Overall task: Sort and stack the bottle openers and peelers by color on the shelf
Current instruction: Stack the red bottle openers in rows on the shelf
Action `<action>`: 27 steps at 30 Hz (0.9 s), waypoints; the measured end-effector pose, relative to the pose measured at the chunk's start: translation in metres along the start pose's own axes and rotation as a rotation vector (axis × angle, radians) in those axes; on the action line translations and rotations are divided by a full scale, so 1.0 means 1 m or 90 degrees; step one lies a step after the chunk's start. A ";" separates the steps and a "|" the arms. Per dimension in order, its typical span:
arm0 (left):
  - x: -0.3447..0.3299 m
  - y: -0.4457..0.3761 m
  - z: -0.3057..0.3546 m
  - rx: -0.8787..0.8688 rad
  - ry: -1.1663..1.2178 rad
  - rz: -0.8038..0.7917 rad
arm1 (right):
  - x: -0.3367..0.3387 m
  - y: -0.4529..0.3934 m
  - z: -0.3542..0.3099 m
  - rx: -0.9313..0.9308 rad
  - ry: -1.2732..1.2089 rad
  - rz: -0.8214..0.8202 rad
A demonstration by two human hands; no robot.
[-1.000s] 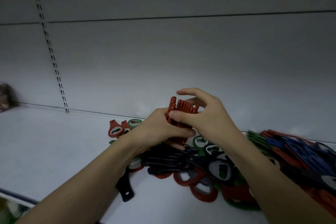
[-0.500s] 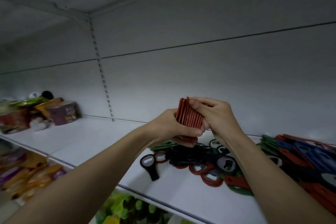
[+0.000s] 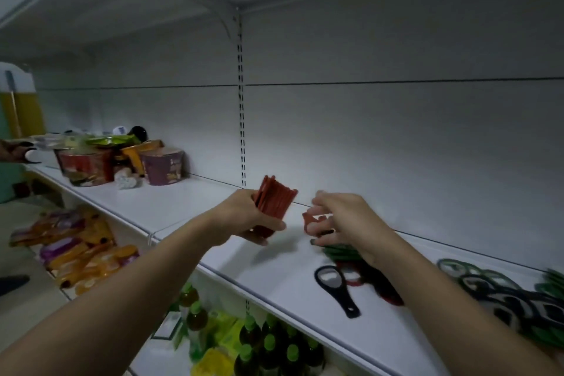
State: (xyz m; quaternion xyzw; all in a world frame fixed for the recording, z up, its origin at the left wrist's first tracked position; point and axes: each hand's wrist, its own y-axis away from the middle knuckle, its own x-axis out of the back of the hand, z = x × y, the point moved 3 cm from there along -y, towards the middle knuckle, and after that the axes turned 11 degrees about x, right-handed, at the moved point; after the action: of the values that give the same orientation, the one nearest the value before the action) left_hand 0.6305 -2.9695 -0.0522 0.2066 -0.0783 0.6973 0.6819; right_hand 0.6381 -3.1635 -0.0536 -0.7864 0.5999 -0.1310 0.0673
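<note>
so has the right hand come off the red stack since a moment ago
Yes. The right hand has let go of the red stack in the left hand and moved right, toward the pile of openers on the shelf.

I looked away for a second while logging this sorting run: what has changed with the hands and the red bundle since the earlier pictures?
The right hand has let go of the bundle of red plastic openers and moved off to the right, above the mixed pile; whether it holds a small red piece is unclear. The left hand still grips the bundle, now alone, above the white shelf. The black bottle opener stays lying on the shelf.
</note>
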 end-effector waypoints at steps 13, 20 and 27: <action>0.105 -0.163 -0.045 0.187 -0.263 0.184 | -0.143 -0.112 0.093 0.071 0.701 -0.132; 0.096 -0.203 -0.028 0.186 -0.404 0.208 | -0.140 -0.117 0.096 0.065 0.679 -0.142; 0.092 -0.215 -0.024 0.231 -0.379 0.158 | -0.142 -0.117 0.098 0.075 0.682 -0.141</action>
State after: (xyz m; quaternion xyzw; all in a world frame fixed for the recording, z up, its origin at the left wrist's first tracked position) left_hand 0.8386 -2.8636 -0.0744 0.5069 -0.1731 0.6867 0.4915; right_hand 0.7398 -3.0005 -0.1344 -0.6631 0.4557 -0.5526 -0.2175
